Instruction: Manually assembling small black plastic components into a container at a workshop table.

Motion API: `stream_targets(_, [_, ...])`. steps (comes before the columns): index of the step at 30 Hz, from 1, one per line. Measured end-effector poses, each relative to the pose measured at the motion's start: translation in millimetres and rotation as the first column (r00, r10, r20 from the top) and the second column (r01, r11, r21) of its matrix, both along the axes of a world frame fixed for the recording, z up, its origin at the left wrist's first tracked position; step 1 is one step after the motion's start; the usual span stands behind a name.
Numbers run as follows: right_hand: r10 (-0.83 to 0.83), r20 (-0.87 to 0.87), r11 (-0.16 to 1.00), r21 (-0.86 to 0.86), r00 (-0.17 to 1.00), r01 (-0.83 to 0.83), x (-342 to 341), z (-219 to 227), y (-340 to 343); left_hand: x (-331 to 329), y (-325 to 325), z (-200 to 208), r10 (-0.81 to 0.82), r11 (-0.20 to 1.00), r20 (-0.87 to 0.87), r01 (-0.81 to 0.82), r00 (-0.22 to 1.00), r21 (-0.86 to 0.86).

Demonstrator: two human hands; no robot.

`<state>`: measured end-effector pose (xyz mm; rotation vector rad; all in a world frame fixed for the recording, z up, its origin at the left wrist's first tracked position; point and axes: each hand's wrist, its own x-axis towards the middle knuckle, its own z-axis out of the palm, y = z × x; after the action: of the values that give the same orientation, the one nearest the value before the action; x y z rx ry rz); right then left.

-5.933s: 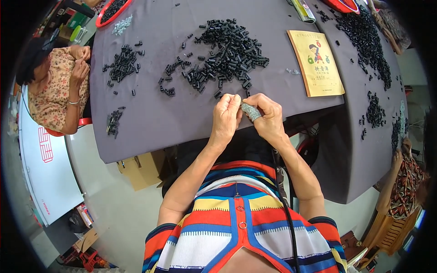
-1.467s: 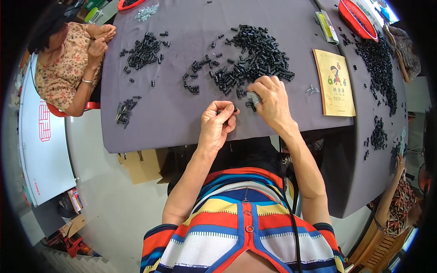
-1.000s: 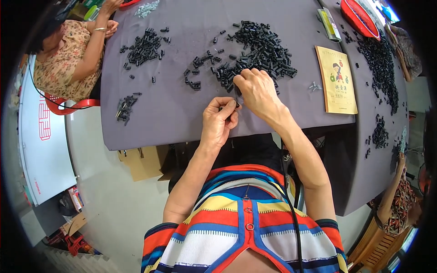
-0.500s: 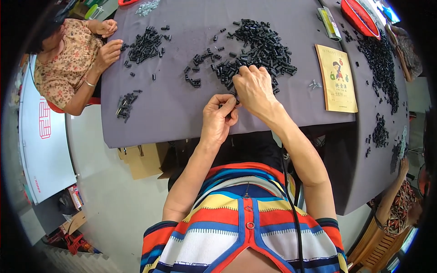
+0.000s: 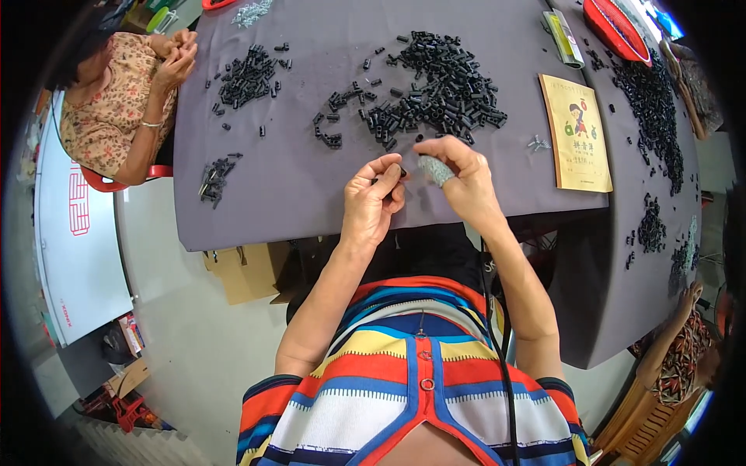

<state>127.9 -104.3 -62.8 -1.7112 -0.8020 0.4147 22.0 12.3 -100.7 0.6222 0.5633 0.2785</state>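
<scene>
My left hand (image 5: 368,199) is closed near the table's front edge, with a small black tubular piece (image 5: 402,172) pinched between thumb and fingers. Just to its right, my right hand (image 5: 468,185) has its fingers curled. A pale grey-green wrapping (image 5: 436,170) covers one of its digits, and the fingertips are blurred. What they hold, if anything, cannot be made out. Right beyond my hands lies a large pile of black tubular pieces (image 5: 451,85), with one small black piece (image 5: 420,139) close by the right fingertips.
A yellow booklet (image 5: 576,133) and a few small metal pieces (image 5: 538,143) lie to the right. Farther right are another black heap (image 5: 649,97) and a red basket (image 5: 614,31). A co-worker (image 5: 116,101) sits at left beside a smaller black pile (image 5: 247,76) and dark pieces (image 5: 214,182).
My right hand has drawn back from the pile and turned, so its wrapped digit shows. My left hand has barely moved. The left co-worker's hands have come together, away from the pile.
</scene>
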Motion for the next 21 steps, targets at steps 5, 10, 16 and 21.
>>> stream_targets(5, [-0.03, -0.363, 0.985, 0.147, 0.931, 0.089, -17.9, -8.1, -9.7, 0.9, -1.7, -0.2, 0.002, 1.0, -0.02, -0.002, 1.0, 0.019])
stream_targets(10, [-0.067, -0.178, 0.98, 0.175, 0.982, 0.098, -25.3, -24.5, -13.2, 0.2, -2.7, 2.5, 0.011, 1.0, -0.033, -0.011, 0.999, 0.004])
stream_targets(16, [-0.048, -0.309, 0.966, 0.228, 0.95, 0.123, -33.2, -31.9, -8.0, -0.7, -4.0, -1.5, 0.028, 0.999, -0.018, -0.028, 0.999, 0.023])
stream_targets(21, [-0.078, -0.313, 0.968, 0.205, 0.946, 0.148, -35.6, -36.1, -4.6, -0.1, -4.9, 0.1, 0.033, 0.998, -0.013, -0.033, 0.999, 0.049])
